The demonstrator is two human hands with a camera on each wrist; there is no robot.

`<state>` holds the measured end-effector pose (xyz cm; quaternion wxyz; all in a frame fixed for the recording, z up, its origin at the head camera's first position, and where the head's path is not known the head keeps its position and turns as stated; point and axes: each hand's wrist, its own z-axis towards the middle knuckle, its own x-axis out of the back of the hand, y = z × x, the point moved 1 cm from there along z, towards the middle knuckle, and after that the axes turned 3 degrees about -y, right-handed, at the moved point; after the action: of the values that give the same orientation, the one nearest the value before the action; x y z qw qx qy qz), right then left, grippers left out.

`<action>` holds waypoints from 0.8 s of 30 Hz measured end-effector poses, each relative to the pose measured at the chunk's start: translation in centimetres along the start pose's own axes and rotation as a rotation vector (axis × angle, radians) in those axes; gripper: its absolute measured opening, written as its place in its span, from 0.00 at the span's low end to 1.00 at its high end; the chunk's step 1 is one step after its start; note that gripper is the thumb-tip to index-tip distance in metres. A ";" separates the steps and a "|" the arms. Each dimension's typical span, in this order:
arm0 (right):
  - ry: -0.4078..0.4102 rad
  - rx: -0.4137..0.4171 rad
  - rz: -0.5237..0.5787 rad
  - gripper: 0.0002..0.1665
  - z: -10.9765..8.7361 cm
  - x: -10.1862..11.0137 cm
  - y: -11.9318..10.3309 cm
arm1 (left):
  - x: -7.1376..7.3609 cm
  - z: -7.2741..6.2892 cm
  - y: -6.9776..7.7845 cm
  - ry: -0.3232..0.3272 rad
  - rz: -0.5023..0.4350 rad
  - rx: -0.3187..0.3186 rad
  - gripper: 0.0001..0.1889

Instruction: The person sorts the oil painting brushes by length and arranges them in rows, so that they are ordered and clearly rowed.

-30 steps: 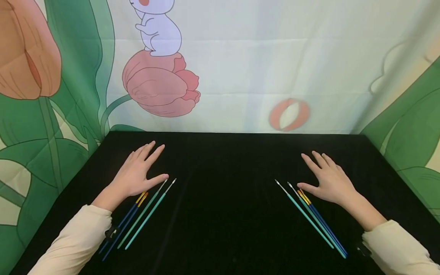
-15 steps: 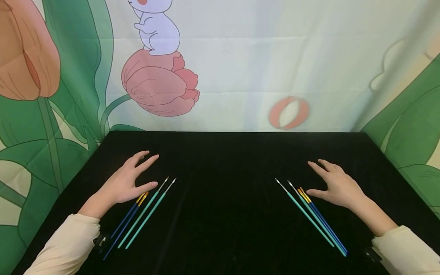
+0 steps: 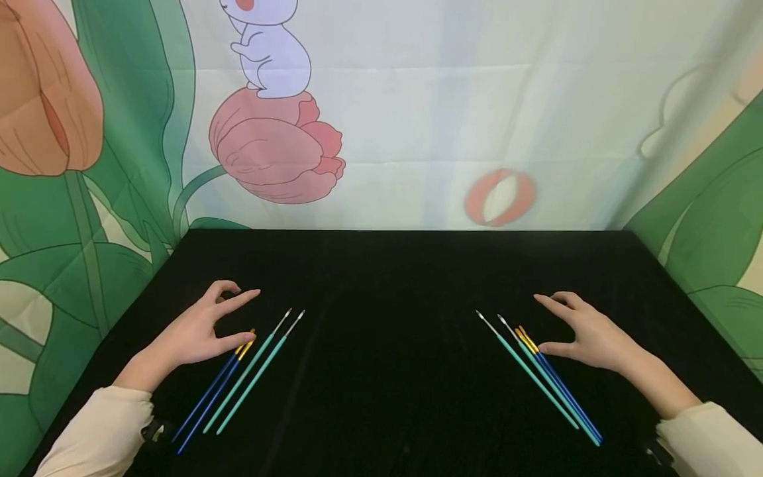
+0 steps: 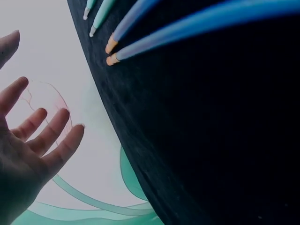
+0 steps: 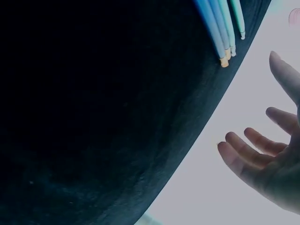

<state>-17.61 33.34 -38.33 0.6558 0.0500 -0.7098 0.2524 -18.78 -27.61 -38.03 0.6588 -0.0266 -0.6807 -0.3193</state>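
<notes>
Drawing back toward my side of the black, flat counter (image 3: pixel 381 371), I hold my left hand (image 3: pixel 197 328) and right hand (image 3: pixel 593 338) farther outward than a second ago. My fingers are spread on both, the index fingers nearly straight, the others more bent than before, the thumbs well apart from them. Earlier my left thumb reached a teal brush's tip; now, in the head view, it crosses the gold ferrules of two slim blue-handled paintbrushes (image 3: pixel 210 405). Near these, on the inner side, lie two slim teal-handled paintbrushes with silver ferrules (image 3: pixel 252 384). My right thumb points just beside the gold ferrules of two more blue-handled paintbrushes (image 3: pixel 569 397), with two more teal-handled paintbrushes (image 3: pixel 537 381) inward of them. All eight lie where they did before. The handles show too small for me to tell any lettering. Behind hangs a white cloth backdrop (image 3: pixel 405 132) printed with tulips.
</notes>
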 end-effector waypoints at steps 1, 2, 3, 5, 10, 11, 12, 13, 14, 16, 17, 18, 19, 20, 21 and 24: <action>-0.002 0.002 0.004 0.50 0.0 -0.1 0.1 | 0.0 -0.1 -0.2 -0.002 -0.011 -0.003 0.36; -0.001 0.005 0.007 0.49 -0.1 -0.2 0.3 | -0.1 -0.2 -0.3 -0.004 -0.023 -0.005 0.36; 0.000 0.009 0.012 0.49 -0.1 -0.2 0.4 | -0.1 -0.3 -0.5 -0.006 -0.036 -0.007 0.35; 0.001 0.021 0.020 0.48 -0.2 -0.3 0.6 | -0.2 -0.4 -0.9 -0.008 -0.063 -0.020 0.34; 0.003 0.068 0.104 0.39 0.0 -0.4 1.1 | -0.4 -0.7 -2.2 -0.044 -0.232 -0.035 0.30; 0.000 0.077 0.128 0.36 0.0 -0.5 1.2 | -0.5 -0.7 -2.5 -0.055 -0.273 -0.032 0.29; -0.005 0.087 0.153 0.34 0.1 -0.5 1.3 | -0.5 -0.8 -2.7 -0.066 -0.312 -0.029 0.28; -0.011 0.095 0.174 0.31 0.1 -0.5 1.4 | -0.5 -0.9 -2.9 -0.077 -0.348 -0.025 0.27; -0.019 0.101 0.189 0.29 0.1 -0.5 1.5 | -0.5 -0.9 -3.1 -0.088 -0.377 -0.021 0.26; -0.032 0.109 0.220 0.26 0.1 -0.6 1.6 | -0.5 -1.0 -3.3 -0.107 -0.401 -0.016 0.25; -0.034 0.119 0.233 0.24 0.1 -0.6 1.6 | -0.5 -1.1 -3.4 -0.113 -0.402 -0.013 0.24; -0.038 0.128 0.242 0.23 0.1 -0.7 1.8 | -0.5 -1.1 -3.5 -0.122 -0.405 -0.007 0.24; -0.041 0.132 0.254 0.23 0.1 -0.9 2.0 | -0.5 -1.2 -3.6 -0.133 -0.405 -0.004 0.24; -0.039 0.144 0.264 0.23 0.1 -1.1 2.4 | -0.5 -1.2 -3.7 -0.144 -0.406 0.002 0.24; -0.022 0.165 0.281 0.23 0.2 -1.6 3.1 | -0.6 -1.3 -3.8 -0.158 -0.408 0.009 0.24; -0.022 0.218 0.324 0.25 0.5 -3.0 5.5 | -0.6 -1.3 -4.0 -0.212 -0.427 0.046 0.25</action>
<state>-19.89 37.15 -42.83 0.5893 0.0086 -0.6841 0.4297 -19.34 -31.17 -40.26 0.5014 0.0995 -0.7433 -0.4314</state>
